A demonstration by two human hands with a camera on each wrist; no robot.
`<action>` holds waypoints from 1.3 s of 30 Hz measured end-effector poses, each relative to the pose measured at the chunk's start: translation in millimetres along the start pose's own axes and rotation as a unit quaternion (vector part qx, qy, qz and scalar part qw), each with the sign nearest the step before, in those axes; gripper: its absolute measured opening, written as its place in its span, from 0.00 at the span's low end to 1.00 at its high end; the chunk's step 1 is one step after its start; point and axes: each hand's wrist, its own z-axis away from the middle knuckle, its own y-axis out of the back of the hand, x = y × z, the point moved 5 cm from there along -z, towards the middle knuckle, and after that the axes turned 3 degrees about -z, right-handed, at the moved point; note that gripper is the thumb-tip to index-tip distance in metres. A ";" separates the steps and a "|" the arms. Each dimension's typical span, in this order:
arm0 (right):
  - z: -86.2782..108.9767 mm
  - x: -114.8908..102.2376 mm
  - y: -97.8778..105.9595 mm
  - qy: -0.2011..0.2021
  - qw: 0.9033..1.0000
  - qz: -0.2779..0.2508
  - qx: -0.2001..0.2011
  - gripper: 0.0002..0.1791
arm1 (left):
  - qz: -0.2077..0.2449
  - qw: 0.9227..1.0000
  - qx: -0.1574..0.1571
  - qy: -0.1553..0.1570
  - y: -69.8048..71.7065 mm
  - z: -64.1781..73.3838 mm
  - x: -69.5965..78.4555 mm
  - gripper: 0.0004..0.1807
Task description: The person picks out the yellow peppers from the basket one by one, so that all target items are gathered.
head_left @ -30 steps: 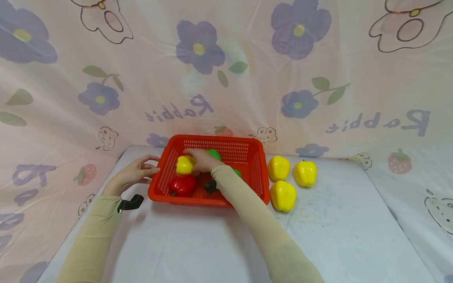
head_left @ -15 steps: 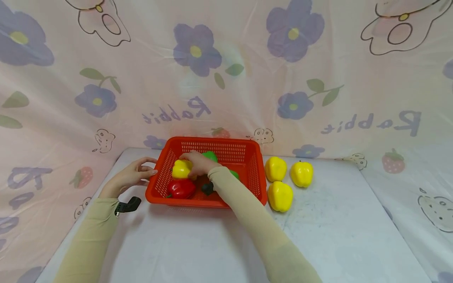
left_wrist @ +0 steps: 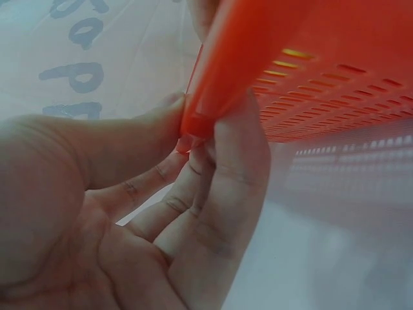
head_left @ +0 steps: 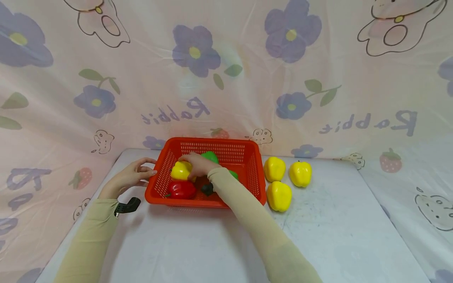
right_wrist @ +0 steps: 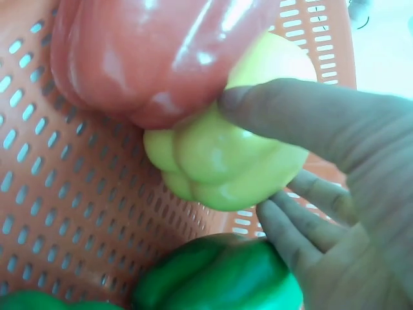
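A red plastic basket [head_left: 198,203] with slotted walls stands on the table. My left hand [head_left: 128,179] pinches its left rim between thumb and fingers, as the left wrist view shows. Inside the basket, my right hand [head_left: 200,164] grips a yellow bell pepper [right_wrist: 226,161], thumb on one side and fingertips on the other. That pepper lies at the left end, against a glossy red bell pepper [head_left: 182,190] on its near side. Beyond the right hand is a green bell pepper [head_left: 210,156]. A second green pepper [head_left: 234,174] is partly hidden by the right sleeve.
Right of the basket, three yellow bell peppers sit on the white table: a back one [head_left: 274,169], a right one [head_left: 301,173] and a front one [head_left: 279,196]. A printed curtain [head_left: 240,102] hangs behind the table. Dark wrist cameras [head_left: 128,205] are on both arms.
My right hand has brought the yellow pepper slightly down toward the near side of the basket. The red pepper has turned a little, its stem now pointing left. My left hand stays at the rim.
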 end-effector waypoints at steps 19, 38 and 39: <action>5.7 -2.3 3.4 0.024 0.999 0.025 0.005 0.40 | 0.003 1.000 0.001 0.001 -2.7 -0.4 1.5 0.30; 28.8 4.6 39.8 0.038 0.998 -0.026 0.036 0.39 | 0.029 1.000 -0.008 -0.002 -3.0 2.3 3.4 0.31; 30.8 5.2 42.8 0.038 0.998 -0.028 0.038 0.39 | 0.032 0.999 -0.010 -0.004 -3.4 2.5 3.5 0.30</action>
